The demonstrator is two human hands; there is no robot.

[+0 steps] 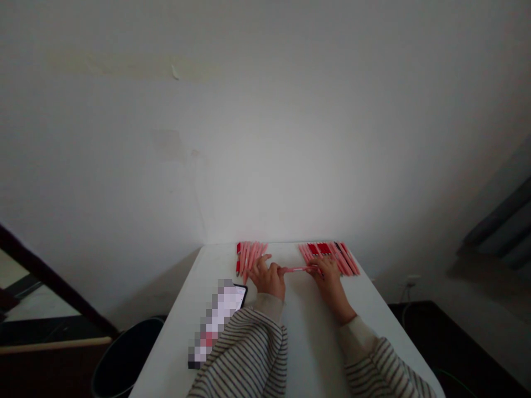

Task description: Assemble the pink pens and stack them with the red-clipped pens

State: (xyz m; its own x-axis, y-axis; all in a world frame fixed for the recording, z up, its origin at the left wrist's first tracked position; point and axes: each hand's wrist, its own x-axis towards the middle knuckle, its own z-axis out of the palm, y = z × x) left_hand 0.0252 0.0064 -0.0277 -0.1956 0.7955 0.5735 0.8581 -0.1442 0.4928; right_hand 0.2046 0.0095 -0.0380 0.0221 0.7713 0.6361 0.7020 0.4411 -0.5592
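A slim pink pen (296,270) is held level between my two hands above the white table (305,337). My left hand (269,279) pinches its left end, with the other fingers partly spread. The pen's right end is in the closed fingers of my right hand (331,282), which cover that tip. Just beyond my left hand lies a bunch of pink pens (250,255), a red one at its left edge. Several more pink pens (349,260) lie side by side past my right hand, with red pieces (318,249) among them.
A phone (224,312), its screen blurred out, lies on the table beside my left forearm. The table's far edge meets a pale wall (265,138). A dark bin (128,354) stands on the floor at left. A wall socket with a cable (410,284) is at right.
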